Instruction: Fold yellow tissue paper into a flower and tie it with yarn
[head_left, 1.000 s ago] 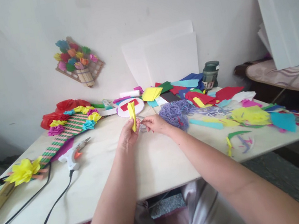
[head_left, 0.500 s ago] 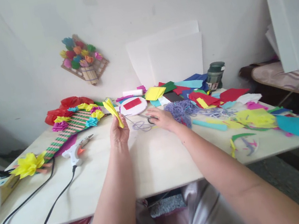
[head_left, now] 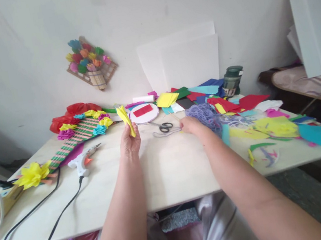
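Note:
My left hand [head_left: 130, 142] is closed around a folded, pleated strip of yellow crepe paper [head_left: 126, 120], which stands up above the fingers. Over the table, my right hand [head_left: 191, 125] has its fingers pinched at the near side of a tangled heap of purple yarn [head_left: 206, 114]. A thin pale stick [head_left: 174, 116] pokes out from the fingertips; the rest of it is hidden. Just left of that hand lie black-handled scissors [head_left: 165, 127], with a loose strand of yarn beside them.
A white glue gun [head_left: 80, 161] with a black cord lies at left, near a green striped craft piece [head_left: 74, 141] with paper flowers. Behind the hands is a white disc [head_left: 139, 117] bearing a red rectangle. Coloured paper sheets and a dark jar [head_left: 232, 81] stand at the back right.
My right hand has moved right from the scissors, which now lie free on the table. The yarn heap has shifted right. My left hand has moved slightly right with the yellow paper.

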A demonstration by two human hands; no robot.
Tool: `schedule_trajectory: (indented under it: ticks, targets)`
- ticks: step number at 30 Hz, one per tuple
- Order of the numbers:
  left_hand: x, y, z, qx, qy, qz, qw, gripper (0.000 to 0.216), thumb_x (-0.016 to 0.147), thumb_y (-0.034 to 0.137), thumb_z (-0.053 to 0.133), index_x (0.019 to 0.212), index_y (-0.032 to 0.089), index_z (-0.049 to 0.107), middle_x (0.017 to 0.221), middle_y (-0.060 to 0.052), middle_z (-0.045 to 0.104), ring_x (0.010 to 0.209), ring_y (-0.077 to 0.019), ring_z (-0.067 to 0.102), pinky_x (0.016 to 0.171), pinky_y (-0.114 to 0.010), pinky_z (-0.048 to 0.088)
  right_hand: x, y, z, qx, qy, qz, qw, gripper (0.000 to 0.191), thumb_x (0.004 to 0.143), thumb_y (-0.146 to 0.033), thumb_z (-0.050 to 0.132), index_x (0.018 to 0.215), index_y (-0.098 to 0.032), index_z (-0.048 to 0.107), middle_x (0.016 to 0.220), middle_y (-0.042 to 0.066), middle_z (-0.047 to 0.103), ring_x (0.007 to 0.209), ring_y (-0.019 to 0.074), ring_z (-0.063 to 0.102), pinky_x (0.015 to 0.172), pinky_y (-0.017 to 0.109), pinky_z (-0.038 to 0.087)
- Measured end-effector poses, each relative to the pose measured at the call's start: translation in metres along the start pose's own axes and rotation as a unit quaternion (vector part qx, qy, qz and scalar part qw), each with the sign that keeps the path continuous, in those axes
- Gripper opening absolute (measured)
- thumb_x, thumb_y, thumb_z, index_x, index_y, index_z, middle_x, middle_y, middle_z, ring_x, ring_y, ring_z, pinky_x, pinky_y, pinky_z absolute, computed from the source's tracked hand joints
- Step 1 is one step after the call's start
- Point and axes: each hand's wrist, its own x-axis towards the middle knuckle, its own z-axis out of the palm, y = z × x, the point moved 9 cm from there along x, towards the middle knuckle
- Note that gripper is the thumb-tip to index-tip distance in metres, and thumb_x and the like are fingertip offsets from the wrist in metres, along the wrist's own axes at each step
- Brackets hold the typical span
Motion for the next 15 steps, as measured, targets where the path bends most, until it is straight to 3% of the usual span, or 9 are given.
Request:
schedule_trajectory:
  ticks: [3,5,8,10,13,15]
  targets:
    - [0.001,-0.002,-0.002,0.014,0.007,-0.004,1.0,0.018,0.084,0.015,0.045,0.095,0.011,0.059,0.066,-0.002,0.059,0.055,-0.0037,0.057,0.051,-0.009,0.048,0.003,0.015,-0.002,-0.001,0.022,0.046,0.999,0.023,0.064,-0.011,0.058,0.083,-0.017,0.069,0.092,0.014,0.066,0.081,0.024,0.061,0.067,0.031,0.042]
    - [0.002,-0.005,-0.004,0.027,0.011,-0.013,0.999,0.017,0.083,0.014,0.045,0.094,0.01,0.059,0.066,-0.002,0.059,0.054,-0.0041,0.057,0.05,-0.009,0.048,0.002,0.013,-0.009,0.021,0.061,0.038,0.997,0.024,0.066,-0.012,0.056,0.086,-0.017,0.068,0.096,0.014,0.064,0.086,0.0241,0.059,0.07,0.032,0.042]
    - [0.003,-0.01,-0.005,0.053,0.015,-0.033,0.998,0.015,0.082,0.014,0.047,0.091,0.009,0.059,0.066,-0.003,0.059,0.054,-0.0048,0.057,0.05,-0.01,0.048,-0.013,-0.001,-0.04,0.042,0.209,0.003,0.977,0.026,0.073,-0.017,0.05,0.093,-0.019,0.066,0.099,0.011,0.063,0.096,0.0235,0.055,0.077,0.032,0.039]
    - [0.003,-0.015,-0.006,0.076,0.014,-0.047,0.996,0.014,0.081,0.014,0.048,0.089,0.009,0.059,0.065,-0.003,0.059,0.053,-0.0051,0.057,0.049,-0.01,0.049,-0.025,-0.004,-0.056,0.04,0.283,0.019,0.958,0.026,0.079,-0.024,0.044,0.091,-0.016,0.066,0.087,0.012,0.065,0.093,0.0246,0.054,0.083,0.036,0.035]
    - [0.002,-0.021,-0.006,0.111,0.007,-0.069,0.991,0.012,0.081,0.012,0.048,0.086,0.009,0.058,0.064,-0.003,0.058,0.051,-0.0051,0.056,0.048,-0.01,0.048,-0.033,-0.003,-0.061,0.071,0.305,0.059,0.948,0.033,0.083,-0.027,0.038,0.097,-0.014,0.064,0.081,0.013,0.064,0.086,0.0246,0.057,0.081,0.037,0.035]
    - [0.0,-0.025,-0.005,0.127,0.001,-0.085,0.988,0.012,0.081,0.011,0.047,0.085,0.008,0.058,0.063,-0.004,0.058,0.05,-0.0049,0.055,0.045,-0.01,0.047,-0.031,-0.006,-0.059,0.112,0.303,0.04,0.945,0.033,0.082,-0.023,0.039,0.106,-0.016,0.061,0.089,0.012,0.064,0.087,0.0236,0.057,0.077,0.034,0.038]
